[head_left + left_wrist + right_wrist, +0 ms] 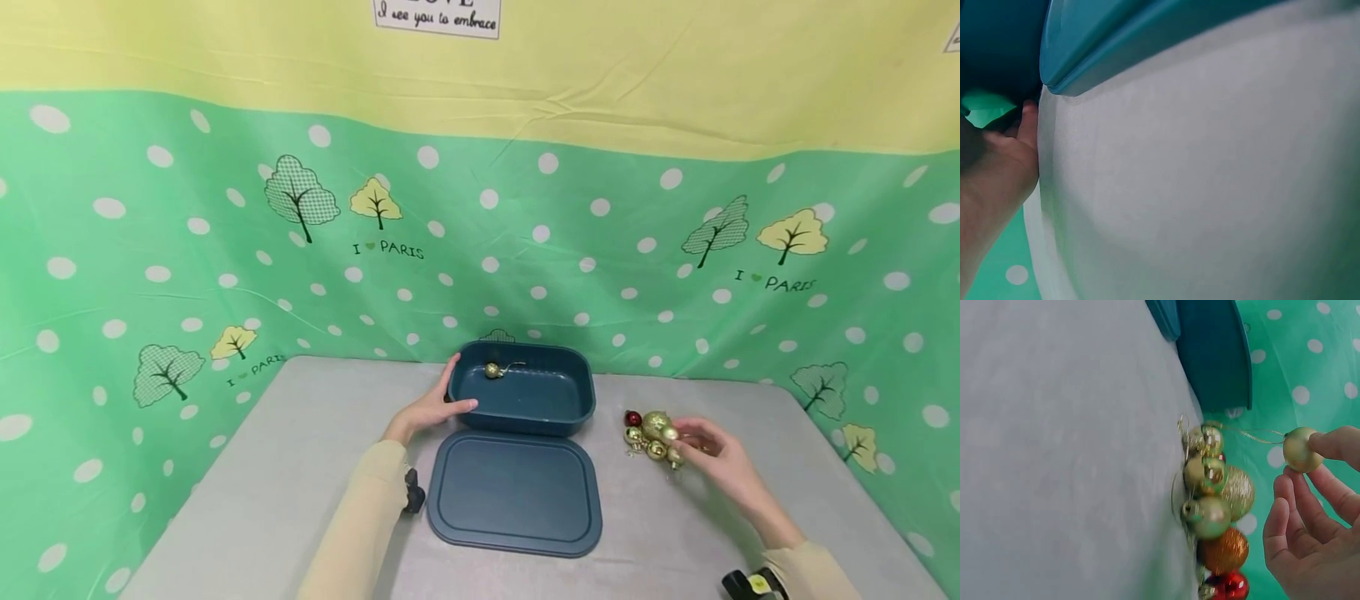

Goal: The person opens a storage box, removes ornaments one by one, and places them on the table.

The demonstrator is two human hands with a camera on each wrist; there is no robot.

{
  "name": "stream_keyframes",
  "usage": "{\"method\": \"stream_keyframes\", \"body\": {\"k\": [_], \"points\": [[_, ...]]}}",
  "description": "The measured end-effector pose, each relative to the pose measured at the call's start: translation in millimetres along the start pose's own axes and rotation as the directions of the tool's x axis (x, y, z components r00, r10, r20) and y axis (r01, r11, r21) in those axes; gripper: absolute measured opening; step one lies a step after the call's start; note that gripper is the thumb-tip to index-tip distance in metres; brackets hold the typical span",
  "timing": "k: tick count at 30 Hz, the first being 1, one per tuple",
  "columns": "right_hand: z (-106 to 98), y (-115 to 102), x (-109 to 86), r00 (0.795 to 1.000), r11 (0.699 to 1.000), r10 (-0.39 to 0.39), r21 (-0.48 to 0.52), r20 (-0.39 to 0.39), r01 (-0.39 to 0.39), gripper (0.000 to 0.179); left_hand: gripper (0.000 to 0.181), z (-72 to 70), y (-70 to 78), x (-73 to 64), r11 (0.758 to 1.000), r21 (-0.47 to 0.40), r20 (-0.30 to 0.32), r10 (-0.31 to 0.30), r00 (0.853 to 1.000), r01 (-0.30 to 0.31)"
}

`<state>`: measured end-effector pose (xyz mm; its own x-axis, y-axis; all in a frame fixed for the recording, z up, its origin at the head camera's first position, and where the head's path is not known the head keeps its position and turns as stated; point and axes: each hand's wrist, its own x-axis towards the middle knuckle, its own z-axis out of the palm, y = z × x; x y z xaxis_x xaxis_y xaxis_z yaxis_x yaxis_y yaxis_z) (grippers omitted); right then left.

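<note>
My left hand [431, 408] grips the left end of a dark blue rectangular box [551, 390], its thumb at the front rim and its fingers along the outer side. A small gold Christmas bauble [492, 370] with a string lies inside, near the back left. Between thumb and fingertips, my right hand [716, 458] pinches a matte gold bauble [1302, 450], lifted over a cluster of others; its string trails toward them. That cluster includes a large glittery gold bauble [656, 423], a dark red bauble [633, 418] and an orange glittery bauble [1224, 550].
The box's flat blue lid [515, 492] lies on the grey table [300, 467], just in front of the box. Behind the table hangs a green and yellow dotted cloth [491, 233], close to the box's back edge.
</note>
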<state>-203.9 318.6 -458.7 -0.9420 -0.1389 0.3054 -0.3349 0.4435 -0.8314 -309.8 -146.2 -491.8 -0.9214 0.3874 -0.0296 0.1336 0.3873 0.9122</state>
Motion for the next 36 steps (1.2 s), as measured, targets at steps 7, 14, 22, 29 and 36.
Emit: {"method": "stream_keyframes", "body": {"k": [7,14,22,29,36], "points": [[-13.7,7.9,-10.1,0.999,1.0,0.014,-0.018,-0.048,-0.015,0.03,0.106,-0.7,5.5,-3.9,1.0,0.007,-0.005,-0.006,1.0,0.006],[-29.5,20.5,-20.5,0.997,0.998,0.049,-0.045,-0.065,-0.052,0.031,0.101,-4.0,6.4,-3.9,1.0,0.008,0.003,-0.016,1.0,0.016],[-38.0,36.1,-28.1,0.995,0.994,0.087,-0.057,-0.044,-0.089,0.032,0.1,-4.4,12.0,-5.2,0.999,0.043,0.005,0.003,1.0,-0.003],[-34.5,45.2,-29.0,0.971,0.964,0.239,-0.117,0.006,-0.237,0.037,0.104,-3.8,16.7,-6.0,0.994,0.113,0.0,0.01,1.0,-0.01],[-37.9,41.8,-26.2,0.951,0.938,0.308,-0.178,0.036,-0.297,0.045,0.105,-4.7,18.4,-3.9,0.988,0.152,0.007,0.004,1.0,-0.005]]}}
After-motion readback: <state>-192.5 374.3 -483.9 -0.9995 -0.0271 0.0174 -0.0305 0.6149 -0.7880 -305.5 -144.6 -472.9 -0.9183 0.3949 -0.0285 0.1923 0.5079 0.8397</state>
